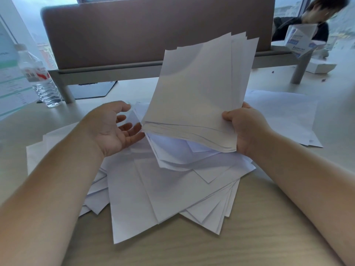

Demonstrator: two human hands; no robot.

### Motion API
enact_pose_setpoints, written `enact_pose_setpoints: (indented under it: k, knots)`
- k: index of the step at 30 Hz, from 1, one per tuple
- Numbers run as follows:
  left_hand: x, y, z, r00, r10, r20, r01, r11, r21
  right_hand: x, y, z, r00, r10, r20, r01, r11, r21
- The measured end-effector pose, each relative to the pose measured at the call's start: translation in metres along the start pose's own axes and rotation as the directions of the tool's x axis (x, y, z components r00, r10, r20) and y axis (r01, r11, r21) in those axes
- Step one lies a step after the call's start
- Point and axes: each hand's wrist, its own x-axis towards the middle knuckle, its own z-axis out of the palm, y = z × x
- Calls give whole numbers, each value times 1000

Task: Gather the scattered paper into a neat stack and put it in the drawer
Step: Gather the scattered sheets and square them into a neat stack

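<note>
Your right hand (pixel 244 127) pinches a sheaf (pixel 199 93) at its lower right corner, thumb on top, and holds it tilted up above the loose pile (pixel 153 189) on the desk (pixel 249 237). Your left hand (pixel 113 127) is palm-up with fingers spread, just beside the sheaf's lower left corner.

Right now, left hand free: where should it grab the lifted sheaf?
Probably the sheaf's lower left corner, coming in from the left. The right hand pinches only the lower right corner, so the sheets stand tilted with their bottom edges fanned. The left hand is open, palm up, beside that free corner.
</note>
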Motion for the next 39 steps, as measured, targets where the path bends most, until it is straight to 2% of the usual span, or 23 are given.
enact_pose_setpoints:
  k: [3, 6, 9, 13, 16, 19, 23, 27, 31, 35, 38, 39]
  knots:
    - [-3, -9, 7, 995, -22, 101, -13, 945, 326, 0, -1, 0, 1000, 0, -2, 0, 1000, 12]
    - [0, -23, 10, 995, 62, 77, -95, 810, 578, 1, 0, -1, 1000, -3, -9, 3, 1000, 12]
    - [2, -29, 9, 987, 91, 133, -158, 698, 699, 2, 0, -2, 1000, -17, -26, 18, 999, 28]
    - [1, -29, 8, 980, 107, 168, -199, 615, 763, 4, -2, -4, 995, -29, -91, 35, 997, 69]
    - [2, -29, 8, 970, 202, 134, -229, 584, 779, 6, -3, -5, 989, -61, -137, 74, 993, 89]
    - [7, -19, 3, 931, 359, 64, -285, 607, 742, 8, -3, -6, 987, -71, -145, 85, 992, 96]
    - [11, -2, -10, 832, 551, -68, -339, 601, 724, 7, 0, -5, 992, -58, -112, 68, 994, 88]
    - [15, 7, -23, 741, 647, -180, -405, 644, 649, 4, -2, -5, 992, -69, -103, 75, 996, 55]
    - [17, 11, -29, 642, 697, -319, -469, 686, 556, 4, -3, -5, 992, -73, -107, 76, 997, 16]
    - [21, 22, -40, 533, 690, -490, -521, 724, 452, 3, -2, -6, 992, -75, -101, 74, 997, -20]
    - [42, 32, -62, 499, 620, -605, -515, 774, 369, 3, -4, -7, 994, -82, -78, 79, 996, -42]
    - [36, 31, -58, 513, 594, -619, -522, 789, 324, 3, -4, -8, 994, -85, -71, 81, 995, -53]
